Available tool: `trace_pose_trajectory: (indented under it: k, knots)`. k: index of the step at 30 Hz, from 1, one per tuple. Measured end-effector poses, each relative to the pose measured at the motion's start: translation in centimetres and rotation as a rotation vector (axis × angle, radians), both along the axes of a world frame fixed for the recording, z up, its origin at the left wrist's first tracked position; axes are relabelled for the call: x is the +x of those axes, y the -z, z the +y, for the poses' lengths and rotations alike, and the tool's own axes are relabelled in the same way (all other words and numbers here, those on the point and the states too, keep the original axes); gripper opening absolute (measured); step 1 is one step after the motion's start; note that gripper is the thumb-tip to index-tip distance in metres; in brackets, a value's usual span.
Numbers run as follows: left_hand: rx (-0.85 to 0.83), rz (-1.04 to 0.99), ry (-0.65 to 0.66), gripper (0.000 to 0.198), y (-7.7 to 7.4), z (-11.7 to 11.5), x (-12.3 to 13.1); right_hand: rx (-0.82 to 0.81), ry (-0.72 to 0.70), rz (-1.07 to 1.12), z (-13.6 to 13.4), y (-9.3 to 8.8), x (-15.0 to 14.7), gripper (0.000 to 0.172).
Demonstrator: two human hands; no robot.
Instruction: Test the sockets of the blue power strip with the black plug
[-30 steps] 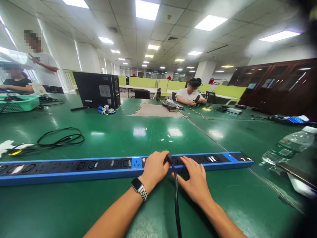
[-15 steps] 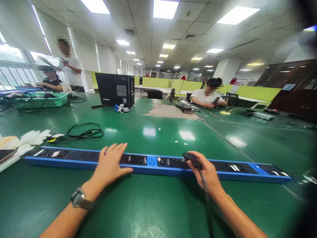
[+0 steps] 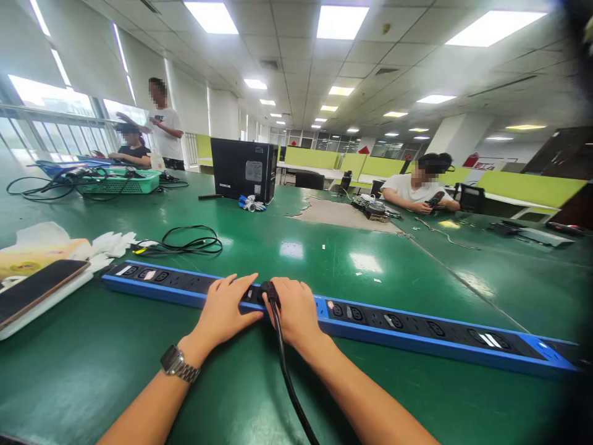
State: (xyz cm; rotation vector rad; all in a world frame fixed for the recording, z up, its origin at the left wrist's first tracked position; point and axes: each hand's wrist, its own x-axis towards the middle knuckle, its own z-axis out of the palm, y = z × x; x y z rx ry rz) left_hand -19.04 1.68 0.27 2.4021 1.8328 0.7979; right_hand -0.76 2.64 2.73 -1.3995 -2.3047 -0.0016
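A long blue-and-black power strip (image 3: 407, 339) lies across the green table in front of me. My left hand (image 3: 228, 309) lies over it left of the middle, fingers across its top and thumb along the near side, holding it. Close beside it, my right hand (image 3: 293, 309) is closed round a black power plug (image 3: 269, 289) at the strip's sockets. The plug's face is hidden, so I cannot tell how deep it sits in a socket. Its thick black cord (image 3: 288, 371) runs down toward me.
At left lie a phone (image 3: 41, 287) and white gloves (image 3: 113, 244). Beyond the strip are a coiled black cable (image 3: 194, 241), a computer case (image 3: 241, 170) and a green basket (image 3: 139, 182). One person (image 3: 419, 185) sits across the table; two others are at far left.
My right hand has carried the plug leftward and down onto the strip, beside my left hand. The left hand stays on the strip. The view has turned left.
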Motion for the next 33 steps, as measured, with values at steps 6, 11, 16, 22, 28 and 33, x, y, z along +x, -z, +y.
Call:
trace_pose_trajectory:
  k: [6, 11, 16, 22, 28, 33]
  knots:
    - [0.047, -0.162, 0.230, 0.056, -0.3, 0.2, 0.5, 0.021, -0.015, -0.191, -0.6, -1.3, -1.8, 0.031]
    - [0.089, -0.186, 0.242, 0.036, 0.2, 0.8, 1.0, 0.071, 0.029, -0.021, -1.7, 1.1, 5.6, 0.054]
    - [0.222, -0.282, 0.265, 0.027, 0.0, 0.9, 1.6, 0.173, 0.211, 0.133, -2.4, 5.3, 15.9, 0.049]
    - [0.160, -0.296, 0.356, 0.031, -2.0, 1.4, 8.8, 0.175, 0.210, 0.146, -2.4, 6.1, 16.5, 0.052]
    - [-0.019, -0.262, 0.317, 0.033, -0.6, 2.1, 13.3, 0.143, 0.218, 0.177, -2.7, 5.5, 16.0, 0.050]
    - [-0.017, -0.200, 0.295, 0.033, -0.3, 1.7, 13.3, 0.105, 0.158, 0.264, -2.7, 3.7, 14.2, 0.046]
